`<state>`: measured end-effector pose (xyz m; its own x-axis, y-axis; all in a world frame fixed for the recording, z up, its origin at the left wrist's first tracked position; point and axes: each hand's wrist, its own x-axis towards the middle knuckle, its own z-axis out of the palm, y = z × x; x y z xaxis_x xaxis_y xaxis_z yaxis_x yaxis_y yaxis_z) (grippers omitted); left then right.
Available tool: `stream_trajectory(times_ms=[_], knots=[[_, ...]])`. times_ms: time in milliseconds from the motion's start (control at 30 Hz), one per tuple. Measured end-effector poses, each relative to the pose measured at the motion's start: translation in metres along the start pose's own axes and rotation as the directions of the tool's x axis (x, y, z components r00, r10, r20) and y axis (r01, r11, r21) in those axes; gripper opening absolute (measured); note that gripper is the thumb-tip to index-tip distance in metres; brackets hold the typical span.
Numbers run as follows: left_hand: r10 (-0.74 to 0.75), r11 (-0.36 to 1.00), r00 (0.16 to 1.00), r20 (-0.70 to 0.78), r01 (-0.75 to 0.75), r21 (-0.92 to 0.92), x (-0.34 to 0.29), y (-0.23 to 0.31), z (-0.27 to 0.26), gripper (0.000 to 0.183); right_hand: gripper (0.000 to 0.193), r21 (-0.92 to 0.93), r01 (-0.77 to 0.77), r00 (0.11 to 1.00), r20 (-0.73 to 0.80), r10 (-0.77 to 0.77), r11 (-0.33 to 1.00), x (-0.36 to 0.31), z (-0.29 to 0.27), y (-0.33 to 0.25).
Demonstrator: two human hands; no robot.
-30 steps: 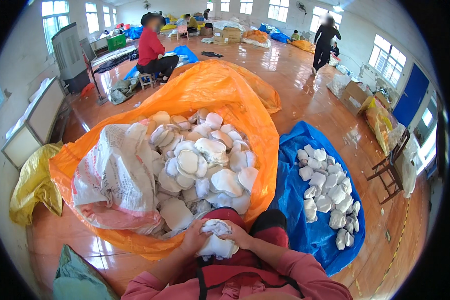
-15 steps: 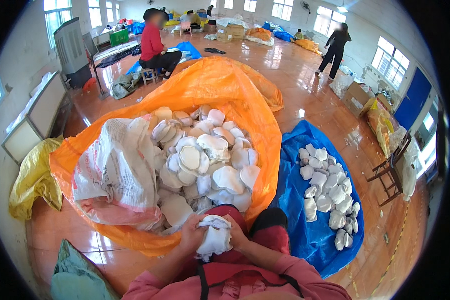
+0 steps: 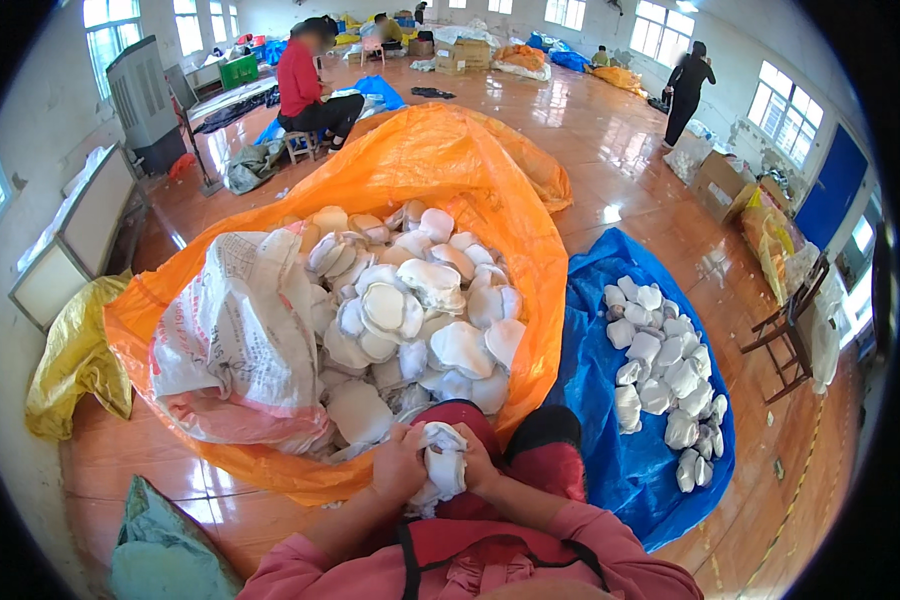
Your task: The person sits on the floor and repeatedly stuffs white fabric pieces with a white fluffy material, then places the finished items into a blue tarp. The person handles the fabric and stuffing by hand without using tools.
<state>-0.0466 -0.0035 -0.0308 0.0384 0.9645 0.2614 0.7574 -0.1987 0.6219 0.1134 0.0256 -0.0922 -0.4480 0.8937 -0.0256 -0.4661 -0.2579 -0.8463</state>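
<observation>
Over my lap I hold a bundle of white soft pads [image 3: 444, 463], with what looks like white cloth hanging from its lower end. My left hand [image 3: 400, 466] is closed round its left side. On its right side my right hand [image 3: 479, 462] grips with bent fingers. Just beyond my knees, a heap of loose white rounded pads [image 3: 460, 347] fills a spread orange sheet [image 3: 420, 150]. A white woven sack [image 3: 232, 335] lies over the heap's left part. To my right, several white bundles [image 3: 682, 376] rest on a blue sheet [image 3: 610, 490].
A yellow sack [image 3: 80, 350] and a green sack [image 3: 160, 550] lie at the left. Ahead, a person in red [image 3: 310, 90] sits on a stool. Another person in black [image 3: 685, 95] stands at the far right. A wooden chair [image 3: 792, 335] stands beyond the blue sheet.
The white bundle has turned in my hands and looks narrower, and my hands have come closer together round it. The person in black has moved right and turned.
</observation>
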Motion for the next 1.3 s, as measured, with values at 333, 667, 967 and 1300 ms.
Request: stream_trajectory(times_ms=[333,667,967,1300], knots=[[-0.335,0.789,0.938,0.090,0.332,-0.517,0.011,-0.011,-0.005,0.049,0.028,-0.017,-0.108,0.991,-0.080,0.107,0.994,0.005,0.003,-0.027],[-0.416,0.781,0.887,0.202,0.462,-0.419,0.024,-0.007,-0.008,0.044,0.038,-0.002,-0.058,0.996,-0.073,0.058,0.998,0.002,-0.003,-0.021],[-0.222,0.737,0.966,0.133,0.255,-0.626,0.019,-0.031,0.017,0.043,0.047,-0.079,-0.060,0.998,0.026,0.063,0.995,0.000,-0.012,-0.033],[-0.225,0.432,0.917,0.329,0.397,-0.810,0.028,-0.009,0.005,0.032,0.037,-0.254,-0.069,0.990,0.103,0.098,0.965,-0.001,-0.004,-0.056]])
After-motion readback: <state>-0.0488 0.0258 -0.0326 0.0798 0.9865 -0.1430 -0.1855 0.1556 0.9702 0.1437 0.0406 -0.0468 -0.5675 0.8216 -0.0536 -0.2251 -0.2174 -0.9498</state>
